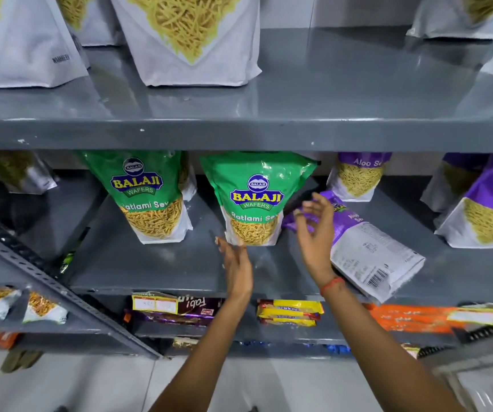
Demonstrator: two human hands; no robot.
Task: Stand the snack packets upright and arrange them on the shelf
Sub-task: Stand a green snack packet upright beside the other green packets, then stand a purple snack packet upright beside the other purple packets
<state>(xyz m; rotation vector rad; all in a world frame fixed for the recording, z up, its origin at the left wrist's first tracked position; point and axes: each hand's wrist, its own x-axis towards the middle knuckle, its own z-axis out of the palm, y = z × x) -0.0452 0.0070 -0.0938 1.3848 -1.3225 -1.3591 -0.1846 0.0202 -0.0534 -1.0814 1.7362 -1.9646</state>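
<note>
On the middle grey metal shelf (156,263), two green Ratlami Sev packets stand upright side by side. One green packet (147,191) is to the left; the other green packet (254,200) stands at the centre. Just right of the centre packet, a purple Aloo Sev packet (367,248) lies flat on its front, its printed back and barcode facing up, its bottom end reaching the near edge of the shelf.

A person's left hand (236,263) reaches in from below, fingers spread and loose, holding nothing, with the fingertips just at the bottom left corner of the centre green packet. The right hand (313,227), with an orange thread at the wrist, hovers over the top end of the lying purple packet, fingers curled but open; whether they touch the packet cannot be told.

Farther right, more purple packets (483,209) stand upright, and another purple packet (358,176) stands at the far side of the shelf. On the upper shelf (328,84), white packets (191,37) of yellow sev stand upright. Below, a lower shelf holds stacked biscuit packs (290,312).
</note>
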